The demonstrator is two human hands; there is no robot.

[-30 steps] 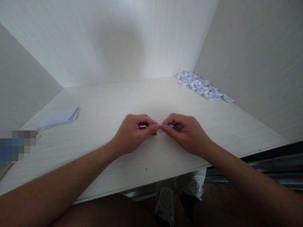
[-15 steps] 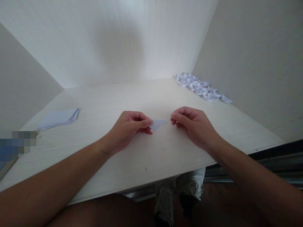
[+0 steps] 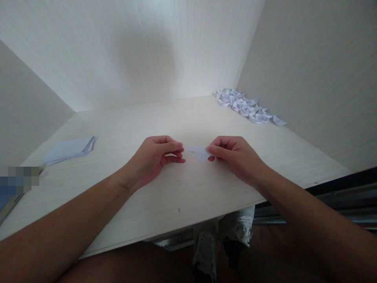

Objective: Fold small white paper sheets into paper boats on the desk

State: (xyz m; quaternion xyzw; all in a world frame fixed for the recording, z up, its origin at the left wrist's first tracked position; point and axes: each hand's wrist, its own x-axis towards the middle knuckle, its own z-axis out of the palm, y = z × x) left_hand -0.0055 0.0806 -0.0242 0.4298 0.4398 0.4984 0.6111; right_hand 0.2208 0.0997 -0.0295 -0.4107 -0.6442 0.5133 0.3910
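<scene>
A small folded piece of white paper [image 3: 198, 152], roughly triangular, is pinched between the thumb and fingers of my right hand [image 3: 234, 157]. Its pointed end faces left, and the part under my right fingertips is hidden. My left hand [image 3: 160, 159] is just left of the paper, apart from it. Its fingers are loosely bent and parted, with the lower ones stretched out and nothing in them. Both hands are over the middle of the white table [image 3: 138, 224].
Several folded white paper pieces [image 3: 241, 106], shaped like little boats, lie heaped along the right wall. On the left is a stack of flat paper sheets [image 3: 69, 149]. Panels [image 3: 147, 47] enclose the table at the back and sides. A blurred-out object [image 3: 17, 181] is at the left edge.
Both hands first held the folded paper together. My right hand came off it while the left kept it; now the right hand holds it and the left has let go.
</scene>
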